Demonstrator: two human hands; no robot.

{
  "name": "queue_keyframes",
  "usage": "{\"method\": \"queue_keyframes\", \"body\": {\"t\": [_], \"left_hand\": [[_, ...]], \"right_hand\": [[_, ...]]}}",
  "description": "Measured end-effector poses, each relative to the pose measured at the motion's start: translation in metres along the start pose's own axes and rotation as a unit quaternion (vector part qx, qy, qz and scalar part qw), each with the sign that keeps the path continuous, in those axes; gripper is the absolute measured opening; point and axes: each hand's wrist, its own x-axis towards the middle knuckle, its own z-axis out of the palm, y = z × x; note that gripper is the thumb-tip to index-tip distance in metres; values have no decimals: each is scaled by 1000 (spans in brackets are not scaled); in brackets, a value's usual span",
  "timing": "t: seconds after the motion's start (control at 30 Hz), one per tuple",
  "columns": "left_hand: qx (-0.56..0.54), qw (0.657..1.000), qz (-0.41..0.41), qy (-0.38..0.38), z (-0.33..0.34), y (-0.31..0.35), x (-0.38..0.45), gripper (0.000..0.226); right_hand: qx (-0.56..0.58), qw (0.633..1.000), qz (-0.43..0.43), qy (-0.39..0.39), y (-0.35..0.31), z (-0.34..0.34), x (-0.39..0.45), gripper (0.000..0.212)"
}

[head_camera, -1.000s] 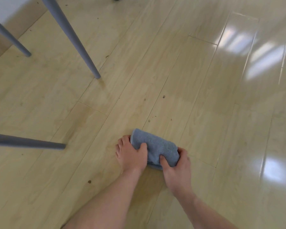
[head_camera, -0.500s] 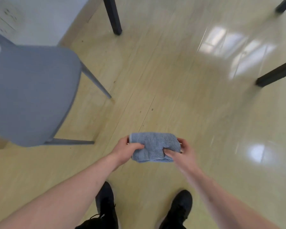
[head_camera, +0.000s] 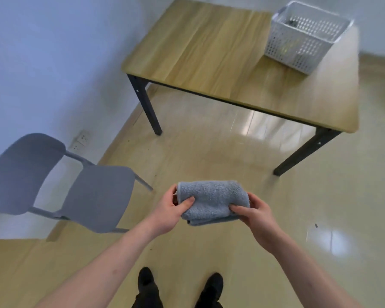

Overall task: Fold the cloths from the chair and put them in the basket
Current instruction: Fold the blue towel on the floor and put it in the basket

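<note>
Standing on a pale wooden floor, a person holds a folded grey-blue cloth (head_camera: 211, 200) in the air in front of them, the left hand (head_camera: 172, 211) pinching its left end and the right hand (head_camera: 257, 215) gripping its right end. The grey chair (head_camera: 93, 196) at the left shows a bare seat. The white basket (head_camera: 305, 35) sits on the far corner of a wooden table (head_camera: 209, 54), well apart from the cloth. Folding of this cloth looks finished; carrying it over and dropping it in the basket remains. Something dark lies inside the basket, too blurred to identify
</note>
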Motion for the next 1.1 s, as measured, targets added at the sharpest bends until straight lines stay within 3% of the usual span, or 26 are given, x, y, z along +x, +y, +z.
{"method": "queue_keyframes", "body": {"t": [0.2,0.43,0.63,0.9,1.1], "left_hand": [[-20,997,62,42,32,81,-12,29],[3,995,104,4,37,173,43,39],[80,983,168,-5,49,240,113,20],[127,972,185,-67,86,320,212,15],[174,960,211,-62,135,375,279,17]], "right_hand": [[49,998,-46,3,-95,-24,-24,34],[70,987,-134,45,-190,-45,2,27],[14,982,-173,79,-269,-76,36,22],[-69,964,-210,145,-349,-132,80,16],[-72,958,-228,158,-406,-193,120,15]]}}
